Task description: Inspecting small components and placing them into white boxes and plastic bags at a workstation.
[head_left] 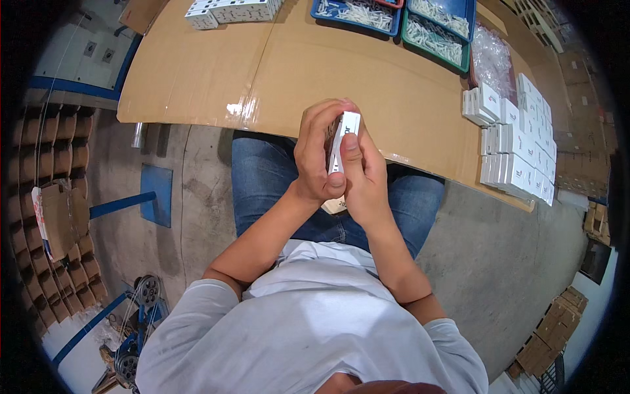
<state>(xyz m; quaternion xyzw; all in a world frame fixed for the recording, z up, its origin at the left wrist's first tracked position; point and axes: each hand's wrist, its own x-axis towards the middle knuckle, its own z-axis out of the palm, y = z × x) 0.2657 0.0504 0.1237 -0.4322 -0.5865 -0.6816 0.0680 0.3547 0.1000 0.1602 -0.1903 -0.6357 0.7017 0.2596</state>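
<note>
A small white carton with dark print (350, 122) is held between both my hands, over my lap at the near edge of the table. My left hand (314, 151) wraps its left side, thumb at the lower end. My right hand (367, 174) closes on the right side, its thumb pressed on the narrow face. The fingers cover most of the carton, so its far side is hidden. Below my hands a pale printed piece (335, 206) shows in part; I cannot tell what it belongs to.
Cardboard covers the table (308, 72). At its back stand a blue tray (367, 18) and a green tray (436, 49) of small white pieces. Stacked white cartons (518, 154) are at the right edge, near clear plastic bags (489, 59). More boxes (230, 10) lie back left.
</note>
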